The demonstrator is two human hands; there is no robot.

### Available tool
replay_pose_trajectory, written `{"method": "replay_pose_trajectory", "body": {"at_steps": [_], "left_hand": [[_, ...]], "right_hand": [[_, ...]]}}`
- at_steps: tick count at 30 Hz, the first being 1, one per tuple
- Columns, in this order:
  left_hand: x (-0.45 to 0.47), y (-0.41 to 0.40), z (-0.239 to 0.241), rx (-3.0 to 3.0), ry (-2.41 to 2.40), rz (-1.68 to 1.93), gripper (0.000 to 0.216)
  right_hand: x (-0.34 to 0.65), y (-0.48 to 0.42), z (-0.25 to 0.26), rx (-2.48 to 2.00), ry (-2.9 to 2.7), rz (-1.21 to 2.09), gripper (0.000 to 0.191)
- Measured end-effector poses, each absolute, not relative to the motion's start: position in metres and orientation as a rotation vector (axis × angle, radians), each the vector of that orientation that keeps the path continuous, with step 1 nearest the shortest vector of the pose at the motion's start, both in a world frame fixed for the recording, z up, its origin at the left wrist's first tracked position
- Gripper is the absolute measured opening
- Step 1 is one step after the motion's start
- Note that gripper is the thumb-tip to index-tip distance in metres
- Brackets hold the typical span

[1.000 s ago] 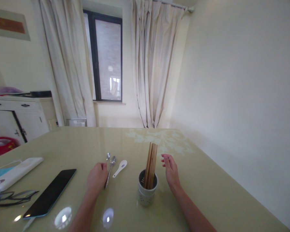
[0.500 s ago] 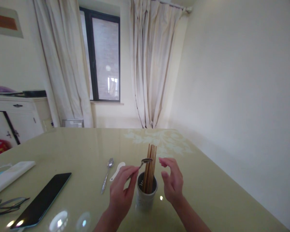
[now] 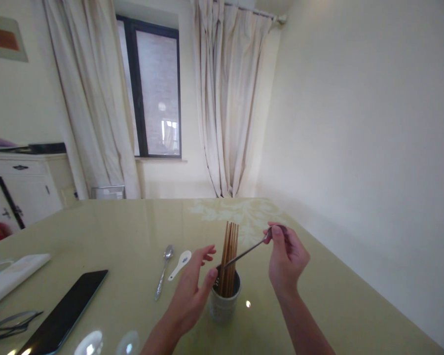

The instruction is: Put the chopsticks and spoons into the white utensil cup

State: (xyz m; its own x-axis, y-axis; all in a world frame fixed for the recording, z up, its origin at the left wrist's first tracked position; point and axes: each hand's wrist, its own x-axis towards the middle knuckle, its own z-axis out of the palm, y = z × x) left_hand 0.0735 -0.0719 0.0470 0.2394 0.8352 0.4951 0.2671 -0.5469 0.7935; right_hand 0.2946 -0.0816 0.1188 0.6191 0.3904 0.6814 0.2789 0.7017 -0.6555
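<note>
2 pale curtains [image 3: 233,98] flank 1 dark-framed window [image 3: 158,93]; a white cabinet [image 3: 33,192] stands left.

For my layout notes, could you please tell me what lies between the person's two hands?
In the head view, a cup of chopsticks stands between the left hand and right hand; the right hand's spoon slants toward it.
</note>
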Motion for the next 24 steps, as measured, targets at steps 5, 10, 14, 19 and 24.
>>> {"method": "replay_pose_trajectory", "body": {"at_steps": [5, 10, 14, 19, 24], "left_hand": [[0.069, -0.068, 0.046, 1.924, 0.825, 0.797, 0.092], [0.078, -0.072, 0.052, 1.877, 0.669, 0.766, 0.072], [0.088, -0.075, 0.050, 1.884, 0.832, 0.822, 0.051], [0.093, -0.074, 0.043, 1.833, 0.875, 0.860, 0.057], [0.083, -0.065, 0.040, 1.810, 0.797, 0.841, 0.094]], "right_hand": [[0.300, -0.073, 0.097, -0.926, -1.085, 0.226, 0.027], [0.288, -0.072, 0.066, -0.993, -1.191, 0.323, 0.025], [0.283, -0.072, 0.059, -1.056, -1.273, 0.240, 0.022], [0.283, -0.069, 0.059, -1.125, -1.343, 0.245, 0.028], [0.285, -0.064, 0.054, -1.154, -1.322, 0.379, 0.038]]}}
